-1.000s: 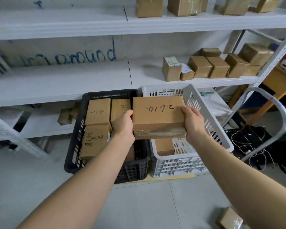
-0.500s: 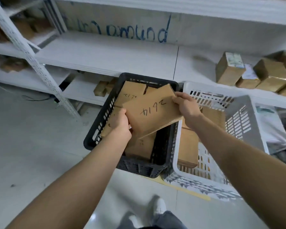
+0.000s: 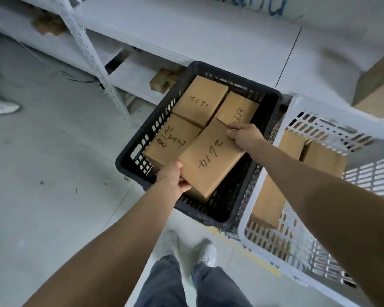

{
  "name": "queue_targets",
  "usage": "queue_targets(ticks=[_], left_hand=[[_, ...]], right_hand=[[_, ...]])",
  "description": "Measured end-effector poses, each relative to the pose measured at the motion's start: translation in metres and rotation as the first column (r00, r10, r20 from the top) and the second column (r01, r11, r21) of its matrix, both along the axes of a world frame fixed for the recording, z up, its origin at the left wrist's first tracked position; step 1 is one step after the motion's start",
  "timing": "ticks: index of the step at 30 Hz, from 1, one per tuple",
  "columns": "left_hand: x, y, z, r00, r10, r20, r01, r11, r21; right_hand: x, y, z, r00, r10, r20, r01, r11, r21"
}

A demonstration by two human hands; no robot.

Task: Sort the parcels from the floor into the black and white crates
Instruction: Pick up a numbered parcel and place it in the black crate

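Observation:
A brown cardboard parcel marked 2614 (image 3: 210, 157) lies tilted in the near right part of the black crate (image 3: 129, 155). My left hand (image 3: 172, 176) grips its near corner. My right hand (image 3: 245, 136) holds its far corner. Three other brown parcels (image 3: 200, 103) fill the rest of the black crate, lying flat. The white crate (image 3: 251, 222) stands right beside it on the right and holds more brown parcels (image 3: 321, 156).
White metal shelving (image 3: 186, 34) runs behind both crates, with a perforated upright (image 3: 91, 56) at the left. More parcels (image 3: 377, 85) sit on the shelf at the right. My feet (image 3: 191, 247) stand on the grey floor just before the crates. Another person's shoe (image 3: 0, 107) shows at far left.
I have lowered the 2614 parcel from above the crates down into the black crate, both hands still on it. The camera has tipped down and moved closer.

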State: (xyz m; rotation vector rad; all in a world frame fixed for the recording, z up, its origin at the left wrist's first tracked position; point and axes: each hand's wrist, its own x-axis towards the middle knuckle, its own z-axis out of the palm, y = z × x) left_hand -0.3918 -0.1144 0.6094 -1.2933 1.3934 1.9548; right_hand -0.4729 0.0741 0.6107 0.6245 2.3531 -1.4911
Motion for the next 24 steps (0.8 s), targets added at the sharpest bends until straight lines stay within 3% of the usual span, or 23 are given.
queue_targets(ticks=[12, 18, 24], left_hand=[[-0.017, 0.005, -0.04, 0.995, 0.029, 0.095, -0.034, 0.998, 0.05], [-0.025, 0.008, -0.038, 0.994, 0.042, 0.103, -0.05, 0.996, 0.078], [-0.03, 0.005, -0.015, 0.988, -0.044, 0.147, 0.043, 0.999, 0.007]], right_hand=[[-0.015, -0.012, -0.06, 0.99, 0.08, 0.118, -0.095, 0.987, 0.131], [-0.01, -0.013, -0.061, 0.987, 0.061, 0.152, -0.062, 0.998, 0.002], [-0.005, -0.009, -0.042, 1.0, 0.0, 0.031, 0.002, 0.998, -0.064]])
